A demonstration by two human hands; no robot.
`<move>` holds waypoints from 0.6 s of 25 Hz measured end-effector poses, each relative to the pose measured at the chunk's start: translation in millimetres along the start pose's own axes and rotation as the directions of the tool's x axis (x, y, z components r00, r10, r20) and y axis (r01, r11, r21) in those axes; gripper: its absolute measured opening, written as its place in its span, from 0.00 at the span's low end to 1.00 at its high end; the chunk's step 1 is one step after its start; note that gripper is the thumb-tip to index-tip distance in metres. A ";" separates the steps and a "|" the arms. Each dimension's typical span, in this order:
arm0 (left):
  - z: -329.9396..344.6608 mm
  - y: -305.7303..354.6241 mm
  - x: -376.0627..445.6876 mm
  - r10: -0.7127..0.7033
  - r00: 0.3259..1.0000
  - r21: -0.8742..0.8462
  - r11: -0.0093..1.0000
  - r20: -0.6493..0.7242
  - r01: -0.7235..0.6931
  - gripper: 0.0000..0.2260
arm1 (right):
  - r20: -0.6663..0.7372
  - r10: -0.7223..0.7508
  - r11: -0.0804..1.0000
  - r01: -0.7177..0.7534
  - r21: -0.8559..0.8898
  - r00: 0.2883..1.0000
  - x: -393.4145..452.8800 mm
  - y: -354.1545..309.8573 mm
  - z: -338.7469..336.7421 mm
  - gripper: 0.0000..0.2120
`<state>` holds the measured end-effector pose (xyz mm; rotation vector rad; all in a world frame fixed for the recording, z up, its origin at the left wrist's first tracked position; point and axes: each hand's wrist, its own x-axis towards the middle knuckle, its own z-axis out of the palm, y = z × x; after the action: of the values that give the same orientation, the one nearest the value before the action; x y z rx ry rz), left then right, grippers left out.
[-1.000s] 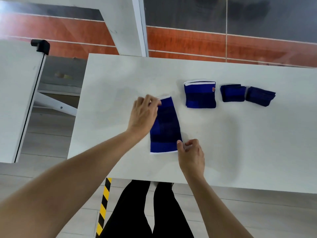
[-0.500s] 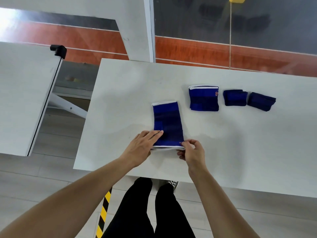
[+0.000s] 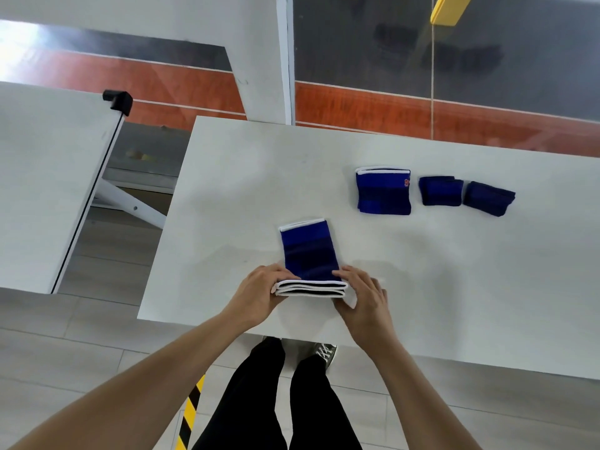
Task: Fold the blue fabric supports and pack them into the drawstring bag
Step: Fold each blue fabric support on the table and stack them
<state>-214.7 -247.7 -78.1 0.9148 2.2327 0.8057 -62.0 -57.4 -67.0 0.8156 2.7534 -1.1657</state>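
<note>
A blue fabric support with white-trimmed ends [image 3: 308,251] lies lengthwise on the white table [image 3: 422,287], near its front edge. My left hand [image 3: 259,295] pinches the near left corner and my right hand [image 3: 363,295] the near right corner. The near white end is lifted off the table and its layers show. A folded blue support with white trim [image 3: 383,191] lies at the back right. Beside it sit two smaller dark blue folded supports [image 3: 440,191] [image 3: 488,198]. No drawstring bag is in view.
A second white table [image 3: 48,190] with a black corner cap [image 3: 118,100] stands to the left, across a gap. The floor and my legs [image 3: 276,401] show below the front edge. A yellow-black floor stripe [image 3: 190,414] runs under the table.
My left hand moved from the support's far end to its near left corner. Both hands now hold the near end and have raised it. The camera has tilted.
</note>
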 end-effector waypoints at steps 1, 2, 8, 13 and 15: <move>-1.2 0.6 -0.6 -0.031 1.000 -0.033 0.999 0.005 0.031 0.08 | -0.025 -0.026 1.000 0.026 0.008 0.999 4.0 -1.5 2.4 0.19; -2.8 2.5 -1.3 -0.077 0.997 -0.084 0.994 0.001 0.077 0.06 | -0.052 -0.040 0.999 0.041 0.013 0.998 8.4 -3.4 5.0 0.15; -6.8 8.8 4.5 -0.405 0.913 -0.327 0.869 -0.043 0.370 0.10 | 0.054 0.195 0.947 -0.203 0.251 0.979 34.1 -23.8 9.2 0.06; -3.8 8.0 13.9 -0.494 0.865 -0.330 0.834 -0.092 0.441 0.13 | 0.077 0.259 0.957 -0.267 0.111 0.963 55.7 -38.9 18.0 0.11; -4.0 7.6 19.5 -0.529 0.843 -0.322 0.819 -0.100 0.476 0.13 | 0.082 0.296 0.950 -0.302 0.079 0.952 62.0 -40.9 22.2 0.12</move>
<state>-226.0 -229.8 -75.6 0.0889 2.2763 0.9453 -138.7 -68.2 -70.6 1.1315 2.4252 -1.2354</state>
